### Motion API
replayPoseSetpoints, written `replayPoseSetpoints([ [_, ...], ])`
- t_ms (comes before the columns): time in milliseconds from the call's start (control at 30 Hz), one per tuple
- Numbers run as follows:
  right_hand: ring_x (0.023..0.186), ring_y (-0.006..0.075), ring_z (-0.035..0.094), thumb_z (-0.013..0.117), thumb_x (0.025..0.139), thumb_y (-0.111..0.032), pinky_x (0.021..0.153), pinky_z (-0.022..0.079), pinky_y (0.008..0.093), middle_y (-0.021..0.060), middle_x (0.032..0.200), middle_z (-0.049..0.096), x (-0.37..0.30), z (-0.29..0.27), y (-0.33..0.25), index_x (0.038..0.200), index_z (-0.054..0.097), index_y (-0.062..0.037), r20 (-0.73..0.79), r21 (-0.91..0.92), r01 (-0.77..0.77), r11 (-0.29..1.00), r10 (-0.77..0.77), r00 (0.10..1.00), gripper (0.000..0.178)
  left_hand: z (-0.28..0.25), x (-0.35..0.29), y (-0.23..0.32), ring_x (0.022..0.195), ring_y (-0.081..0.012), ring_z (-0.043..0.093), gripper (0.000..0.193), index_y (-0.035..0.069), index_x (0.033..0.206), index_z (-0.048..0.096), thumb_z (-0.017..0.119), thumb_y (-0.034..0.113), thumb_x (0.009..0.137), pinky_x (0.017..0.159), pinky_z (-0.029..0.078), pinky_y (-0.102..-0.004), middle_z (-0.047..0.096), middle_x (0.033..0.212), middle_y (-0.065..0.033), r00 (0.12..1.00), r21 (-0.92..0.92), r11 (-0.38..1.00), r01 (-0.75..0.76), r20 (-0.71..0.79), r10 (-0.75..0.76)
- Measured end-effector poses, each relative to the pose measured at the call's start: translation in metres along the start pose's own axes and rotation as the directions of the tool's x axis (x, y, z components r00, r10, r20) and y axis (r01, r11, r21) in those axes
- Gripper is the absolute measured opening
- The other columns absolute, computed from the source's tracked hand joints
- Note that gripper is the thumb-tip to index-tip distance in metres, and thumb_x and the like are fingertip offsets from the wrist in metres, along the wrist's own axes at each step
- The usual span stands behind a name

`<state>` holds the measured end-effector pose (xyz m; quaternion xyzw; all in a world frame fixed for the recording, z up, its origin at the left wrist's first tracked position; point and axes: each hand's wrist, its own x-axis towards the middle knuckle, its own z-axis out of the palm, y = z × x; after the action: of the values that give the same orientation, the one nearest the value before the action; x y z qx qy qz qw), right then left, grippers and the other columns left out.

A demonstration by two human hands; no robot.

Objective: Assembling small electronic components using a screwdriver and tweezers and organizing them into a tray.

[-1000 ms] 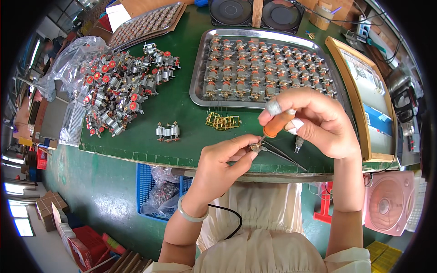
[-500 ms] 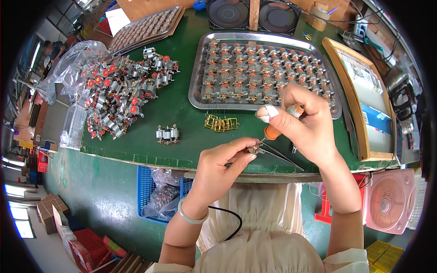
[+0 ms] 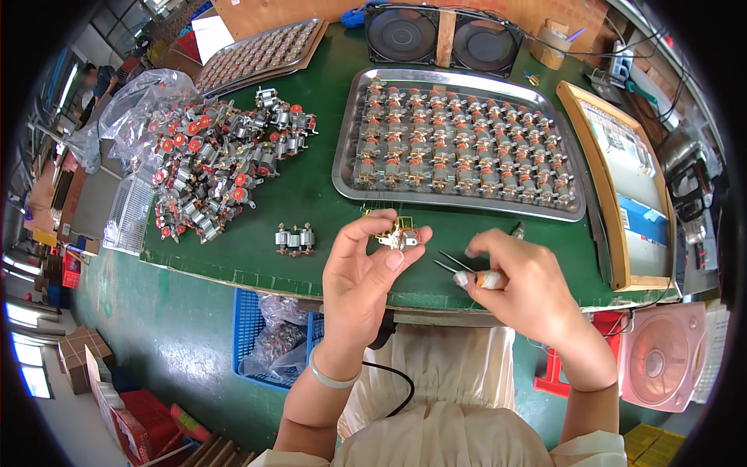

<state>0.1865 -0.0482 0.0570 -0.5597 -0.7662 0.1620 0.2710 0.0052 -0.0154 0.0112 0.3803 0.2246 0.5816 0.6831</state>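
Raised over the front of the green table, my left hand (image 3: 359, 272) pinches a small metal motor part (image 3: 399, 240) with silvery side tabs between thumb and fingers. Yellow wire frames (image 3: 408, 222) lie just behind it, partly hidden by the fingers. To the right, my right hand (image 3: 525, 284) is curled, its thumb tip wrapped in white tape. Thin prongs of tweezers (image 3: 451, 262) stick out leftward from its fingers. An orange-and-white screwdriver handle (image 3: 489, 279) shows beside the thumb; its shaft is hidden. Left of my hands, a few joined motors (image 3: 295, 239) stand on the table.
A metal tray (image 3: 340, 167) with rows of small motors lies beyond my hands. Loose motors (image 3: 210, 167) are heaped at left beside a plastic bag (image 3: 148, 97). At right leans a wooden frame (image 3: 615, 226). Two black fans (image 3: 401, 35) stand behind; a blue crate (image 3: 247, 327) sits below.
My left hand has turned up and lifted the motor part away from the screwdriver. My right hand has dropped lower, to the tweezers that lay on the table. The view has shifted slightly.
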Motion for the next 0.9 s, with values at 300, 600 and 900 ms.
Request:
replayPoseSetpoints([
  [300, 0.061, 0.0282, 0.057, 0.067, 0.068, -0.007, 0.049, 0.045, 0.0367, 0.0104, 0.072, 0.052, 0.002, 0.001, 0.004, 0.08, 0.05, -0.0012, 0.028, -0.04, 0.042, 0.998, -0.04, 0.999, 0.022, -0.003, 0.003, -0.002, 0.112, -0.0331, 0.048, 0.057, 0.006, 0.119, 0.031, 0.06, -0.011, 0.073, 0.091, 0.043, -0.0362, 0.04, 0.118, -0.0132, 0.985, 0.106, 0.982, -0.155, 0.097, 0.145],
  [600, 0.062, 0.027, 0.055, 0.063, 0.066, 0.0, 0.05, 0.044, 0.0337, 0.01, 0.074, 0.052, 0.023, 0.008, -0.005, 0.085, 0.052, -0.0014, -0.079, 0.265, 0.237, 0.934, -0.224, 0.971, 0.022, -0.002, 0.004, -0.004, 0.111, -0.0295, 0.05, 0.047, 0.001, 0.109, 0.036, 0.06, -0.013, 0.071, 0.091, 0.044, -0.036, 0.046, 0.116, -0.0187, 0.909, 0.334, 0.852, -0.403, 0.256, 0.329],
  [900, 0.054, 0.0231, 0.052, 0.064, 0.063, -0.001, 0.045, 0.042, 0.0315, 0.0078, 0.073, 0.05, 0.03, 0.009, -0.005, 0.083, 0.051, -0.0032, -0.084, 0.217, 0.375, 0.901, -0.365, 0.927, 0.024, -0.012, 0.007, -0.002, 0.102, -0.0277, 0.055, 0.032, 0.0, 0.093, 0.047, 0.065, -0.009, 0.069, 0.081, 0.05, -0.0323, 0.051, 0.111, -0.0204, 0.842, 0.422, 0.732, -0.535, 0.343, 0.417],
])
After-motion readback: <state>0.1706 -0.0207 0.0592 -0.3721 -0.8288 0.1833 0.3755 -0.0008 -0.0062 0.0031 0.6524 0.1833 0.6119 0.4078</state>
